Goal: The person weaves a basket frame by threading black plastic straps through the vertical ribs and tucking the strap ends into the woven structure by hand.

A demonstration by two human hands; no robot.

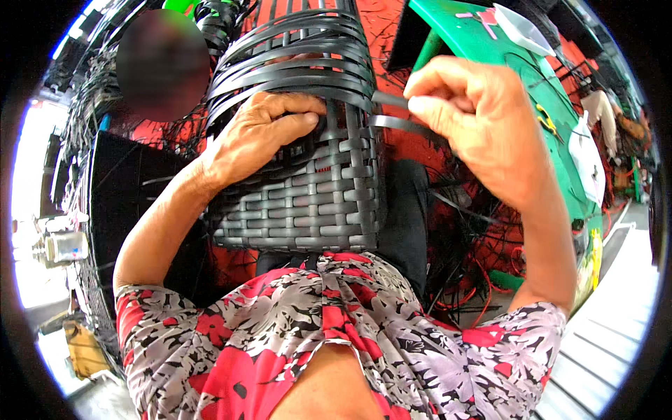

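A dark grey wicker piece [301, 210] of flat plastic strips stands in front of my body, tightly woven at its near end. Farther up, several loose strips [294, 66] arch across its upright strands. My left hand [269, 126] lies on the piece where the tight weave meets the loose strips, thumb and forefinger closed on it; its other fingers are partly hidden. Off the right side, my right hand [476, 112] is raised and pinches a flat plastic strip [390, 99] that runs out of the weave. Just below, another strip section [402, 124] curves toward that hand.
On the right stands a green table [448, 24] with a white tray [523, 29] and yellow-handled scissors [546, 120]. A black panel [140, 189] stands at the left. Cut strips litter the red floor [399, 66]. Another person, face blurred, is at the upper left.
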